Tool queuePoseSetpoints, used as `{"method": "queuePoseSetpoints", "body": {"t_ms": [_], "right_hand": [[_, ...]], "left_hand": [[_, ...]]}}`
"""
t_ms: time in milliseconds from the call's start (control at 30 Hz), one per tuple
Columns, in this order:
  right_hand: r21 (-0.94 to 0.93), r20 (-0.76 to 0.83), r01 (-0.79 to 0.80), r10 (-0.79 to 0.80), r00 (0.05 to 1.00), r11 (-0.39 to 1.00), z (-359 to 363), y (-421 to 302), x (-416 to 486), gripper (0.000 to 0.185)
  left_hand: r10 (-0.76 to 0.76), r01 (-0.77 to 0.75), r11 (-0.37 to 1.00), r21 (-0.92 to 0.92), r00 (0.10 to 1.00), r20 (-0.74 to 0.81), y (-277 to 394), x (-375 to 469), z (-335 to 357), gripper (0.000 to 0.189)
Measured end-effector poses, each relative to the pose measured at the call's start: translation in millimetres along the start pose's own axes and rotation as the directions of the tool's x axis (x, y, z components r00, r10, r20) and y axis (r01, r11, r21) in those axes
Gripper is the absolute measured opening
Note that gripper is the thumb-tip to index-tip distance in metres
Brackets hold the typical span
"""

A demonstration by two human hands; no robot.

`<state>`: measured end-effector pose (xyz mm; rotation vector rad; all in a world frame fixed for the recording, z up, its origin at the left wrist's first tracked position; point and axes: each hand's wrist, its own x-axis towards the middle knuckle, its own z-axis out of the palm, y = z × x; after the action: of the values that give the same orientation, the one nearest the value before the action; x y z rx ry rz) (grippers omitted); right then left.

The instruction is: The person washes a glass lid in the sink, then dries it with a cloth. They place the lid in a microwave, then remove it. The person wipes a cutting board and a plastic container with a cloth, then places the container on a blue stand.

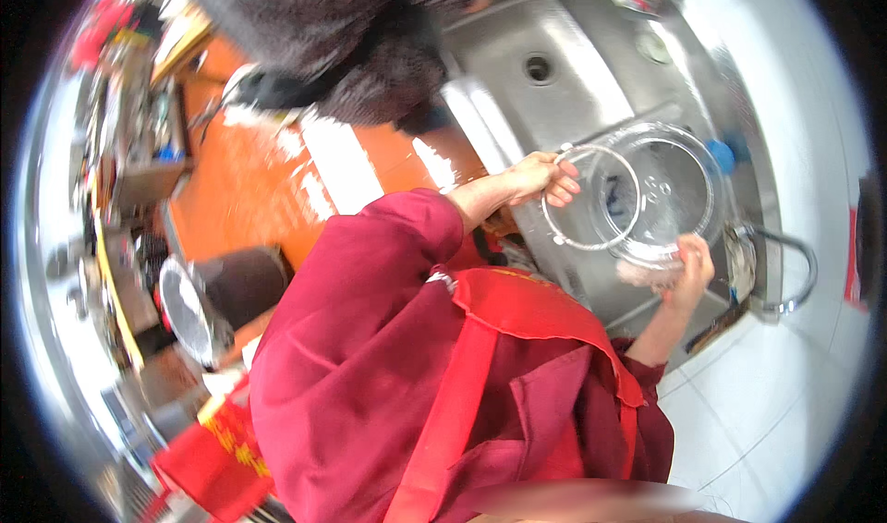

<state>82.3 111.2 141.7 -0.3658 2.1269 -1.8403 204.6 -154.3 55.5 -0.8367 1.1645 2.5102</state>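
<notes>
My left hand (544, 180) grips the edge of a thin pale ring (633, 176); whether clear material fills it, I cannot tell. To its right, a clear round bowl (708, 169) is tilted over the steel sink counter, and the ring overlaps it in view. My right hand (693, 266) holds the bowl by its near rim. A blurred pale pink patch (641, 273) shows beside those fingers, too unclear to name. Dark marks are visible through the bowl's wall.
A steel sink basin (513, 38) with a drain lies ahead. Another person in dark clothing (312, 31) stands at its left. A curved metal tap (807, 259) rises on the right, near a blue object (721, 156). A lined bin (242, 291) is on the orange floor (229, 176).
</notes>
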Motion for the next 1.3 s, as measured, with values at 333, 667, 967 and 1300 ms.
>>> {"method": "queuePoseSetpoints", "body": {"t_ms": [333,667,967,1300], "right_hand": [[-0.208,0.699,0.058,0.107,0.707,0.976,114.9,-57.9,-17.1,0.009],[-0.151,0.973,0.416,0.060,0.225,0.897,398.2,-33.3,-82.1,0.011],[-0.137,0.990,-0.156,0.131,-0.044,0.978,535.4,-39.7,-113.2,0.007],[-0.315,0.901,-0.250,0.206,-0.381,0.916,662.2,-34.3,-171.4,0.010]], "left_hand": [[0.144,-0.189,0.972,-0.141,0.949,-0.281,-95.4,-182.8,-157.9,0.016],[-0.015,-0.636,0.675,-0.375,0.496,-0.868,-160.4,-233.5,-249.8,0.022],[0.312,-0.860,0.235,-0.453,0.508,-0.803,-165.2,-300.4,-327.7,0.023],[0.282,-0.967,0.164,-0.194,0.234,-0.930,-192.1,-410.0,-342.2,0.018]]}}
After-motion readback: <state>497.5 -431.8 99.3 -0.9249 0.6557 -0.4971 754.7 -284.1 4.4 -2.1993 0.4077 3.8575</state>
